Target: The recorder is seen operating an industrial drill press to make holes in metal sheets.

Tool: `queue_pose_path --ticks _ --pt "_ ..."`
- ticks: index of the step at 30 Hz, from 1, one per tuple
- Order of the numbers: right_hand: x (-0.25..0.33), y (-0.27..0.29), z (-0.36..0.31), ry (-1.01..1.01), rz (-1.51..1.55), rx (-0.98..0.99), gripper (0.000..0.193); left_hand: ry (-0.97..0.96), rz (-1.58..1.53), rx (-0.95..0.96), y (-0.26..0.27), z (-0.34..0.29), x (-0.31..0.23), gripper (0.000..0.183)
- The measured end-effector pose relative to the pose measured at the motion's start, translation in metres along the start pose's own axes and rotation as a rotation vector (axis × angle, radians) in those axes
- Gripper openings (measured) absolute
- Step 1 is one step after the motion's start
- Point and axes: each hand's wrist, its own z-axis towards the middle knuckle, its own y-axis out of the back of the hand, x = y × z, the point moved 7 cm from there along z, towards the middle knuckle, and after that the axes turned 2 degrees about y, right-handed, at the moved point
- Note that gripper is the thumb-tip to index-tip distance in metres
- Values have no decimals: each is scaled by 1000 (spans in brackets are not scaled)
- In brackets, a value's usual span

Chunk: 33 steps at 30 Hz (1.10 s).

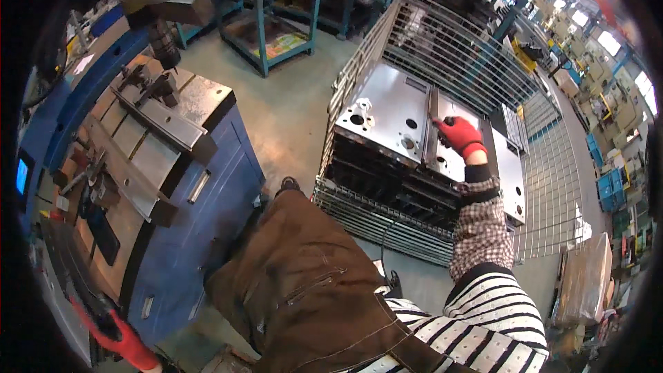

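Note:
My right hand, in a red glove with dark fingertips, reaches into a wire cage. Its fingers are curled at the raised edge of a shiny sheet-metal panel with round holes. Beside that panel lies another holed metal panel, on top of a stack with dark sides. At the lower left, my left hand, also red-gloved, is at the end of a long dark metal piece along the machine table's near side. Its fingers blend into the dark part, so their grip is unclear.
The wire cage has mesh walls around the panels. On my left stands a blue machine with clamps and metal bars on its table and a spindle above. A blue-framed cart stands ahead; a wrapped box is at right.

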Motion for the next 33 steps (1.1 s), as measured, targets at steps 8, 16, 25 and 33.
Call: queue_pose_path --ticks 8,16,25,33 --pt "-22 10 10 0 370 -116 43 -99 -543 418 -61 -7 -157 64" --pt "-26 164 -154 602 712 -671 31 77 -1202 948 -141 3 -274 63" --pt "23 44 -165 352 1117 -209 38 632 -2332 1169 -209 -1 -398 59" --pt "81 -161 -117 295 610 609 42 1007 -1945 783 -141 -22 -273 64"
